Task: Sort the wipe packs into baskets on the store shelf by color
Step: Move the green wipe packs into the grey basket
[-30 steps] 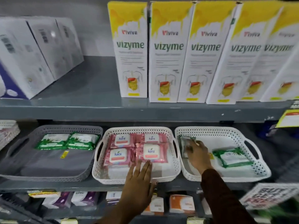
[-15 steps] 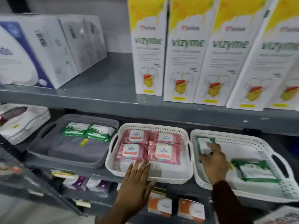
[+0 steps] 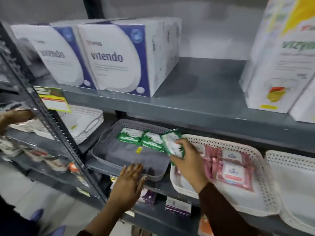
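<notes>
L hand [image 3: 128,182] flat, fingers spread, resting on near rim of grey basket [image 3: 109,137]. R hand [image 3: 188,160] closed round green wipe pack [image 3: 173,143], held over the gap btwn grey basket & white basket [image 3: 262,178] w/ pink packs [image 3: 229,165]. Two green packs [image 3: 141,137] lie at grey basket's far side.

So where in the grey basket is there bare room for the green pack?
The grey basket is bare in front of the two green packs along its back wall. The left hand rests on the front rim; the right hand holds the green pack over the right edge.
</notes>
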Demonstrator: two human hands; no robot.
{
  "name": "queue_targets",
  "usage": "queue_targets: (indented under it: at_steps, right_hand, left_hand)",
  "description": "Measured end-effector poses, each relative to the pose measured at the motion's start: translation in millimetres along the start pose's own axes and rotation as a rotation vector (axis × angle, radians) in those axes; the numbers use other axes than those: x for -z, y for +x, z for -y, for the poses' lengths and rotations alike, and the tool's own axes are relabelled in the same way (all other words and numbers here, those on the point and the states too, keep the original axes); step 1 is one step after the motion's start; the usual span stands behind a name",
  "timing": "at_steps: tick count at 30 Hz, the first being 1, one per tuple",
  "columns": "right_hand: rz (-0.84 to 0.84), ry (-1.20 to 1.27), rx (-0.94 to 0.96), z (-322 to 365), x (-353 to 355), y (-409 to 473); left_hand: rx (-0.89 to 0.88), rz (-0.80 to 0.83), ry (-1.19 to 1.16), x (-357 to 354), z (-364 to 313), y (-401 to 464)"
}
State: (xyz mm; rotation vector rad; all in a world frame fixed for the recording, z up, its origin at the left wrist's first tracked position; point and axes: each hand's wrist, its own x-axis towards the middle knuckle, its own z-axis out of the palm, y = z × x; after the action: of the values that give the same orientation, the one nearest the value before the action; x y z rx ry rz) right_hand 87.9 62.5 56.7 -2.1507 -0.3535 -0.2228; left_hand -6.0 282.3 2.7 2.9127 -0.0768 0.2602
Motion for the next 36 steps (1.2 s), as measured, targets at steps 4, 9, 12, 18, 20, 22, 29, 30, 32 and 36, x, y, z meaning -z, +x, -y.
queue_targets:
  at_steps: [4,9,12,18,20,22,29,30,32,36]
  right_hand:
    - [0.1,-0.171,0.037,27.8,-79.8,20.7]
    - [0.222,-0.542,-0.047,17.7,-129.6,35.9]
    - [0.317,-0.598,-0.078,17.8,-129.9,39.0]
    - [0.174,-0.255,-0.041,29.7,-86.1,26.8]
    - [0.053,-0.156,-0.063,27.0,-58.4,15.8]
    - [-0.061,-0.079,-0.084,13.6,-24.3,5.2]
    - [-0.401,-0.207,-0.289,-82.4,123.7,-32.0]
    - [-0.447,-0.28,-0.355,-104.6,150.1,-42.5]
    - [-0.446,-0.438,-0.544,-148.9,194.9,-61.8]
    - [-0.32,-0.592,-1.057,-213.6,266.9,-94.2]
  left_hand:
    - [-0.069,-0.02,-0.026,10.0,20.0,1.6]
    - [-0.138,-0.026,-0.025,10.7,27.9,2.4]
    - [-0.124,-0.033,-0.024,4.2,26.4,3.3]
    - [-0.101,-0.014,-0.036,-4.1,-2.6,2.7]
    - [-0.115,-0.007,-0.047,-6.4,-23.2,4.2]
    - [-0.139,-0.007,-0.069,-11.9,-49.4,6.9]
    - [-0.301,0.033,-0.11,-42.7,-142.6,18.8]
    - [-0.324,0.044,-0.1,-46.7,-156.9,19.9]
    - [-0.312,0.062,-0.056,-52.2,-175.0,21.0]
    - [-0.197,0.09,0.021,-57.7,-190.8,22.0]
